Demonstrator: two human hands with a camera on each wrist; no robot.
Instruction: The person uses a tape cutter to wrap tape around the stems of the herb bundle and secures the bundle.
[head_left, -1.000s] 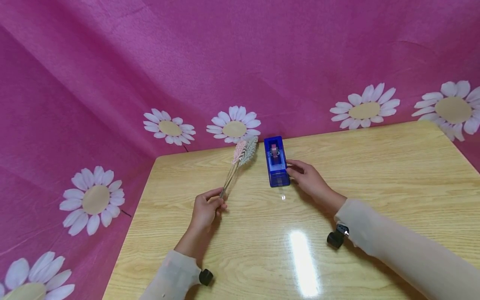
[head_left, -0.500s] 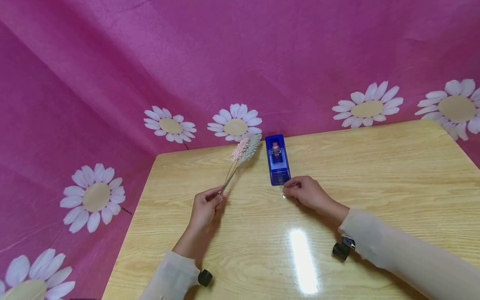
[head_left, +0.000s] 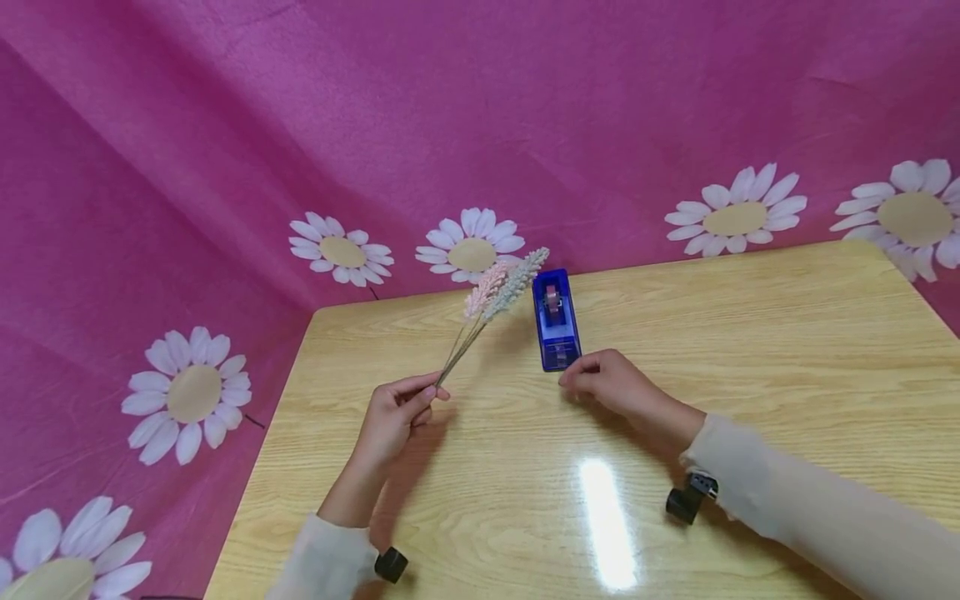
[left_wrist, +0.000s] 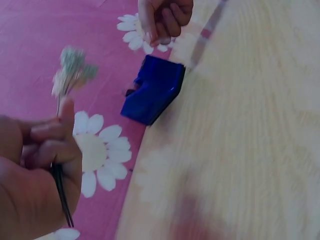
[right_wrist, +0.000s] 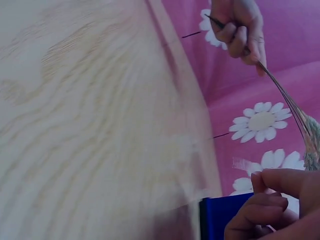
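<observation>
My left hand [head_left: 392, 418] pinches the thin stems of a small bunch of artificial flowers. One flower head is pink [head_left: 486, 292] and one is pale grey-green [head_left: 517, 283]; both lean up and to the right above the table. The stem ends [left_wrist: 62, 195] stick out below the palm in the left wrist view. A blue tape dispenser [head_left: 557, 329] with a reddish-purple roll core stands near the table's back edge. My right hand [head_left: 611, 383] is at its front end, thumb and forefinger pinching a clear strip of tape [right_wrist: 242, 163], seen in the right wrist view.
The wooden table [head_left: 735, 358] carries a bright light reflection near its front. A magenta cloth [head_left: 585, 125] with printed white daisies hangs behind and to the left, meeting the table's edge.
My right hand has moved from the dispenser's right side to its front end and pinches the tape there. My left hand has lifted slightly leftward, and the flowers tilt further right.
</observation>
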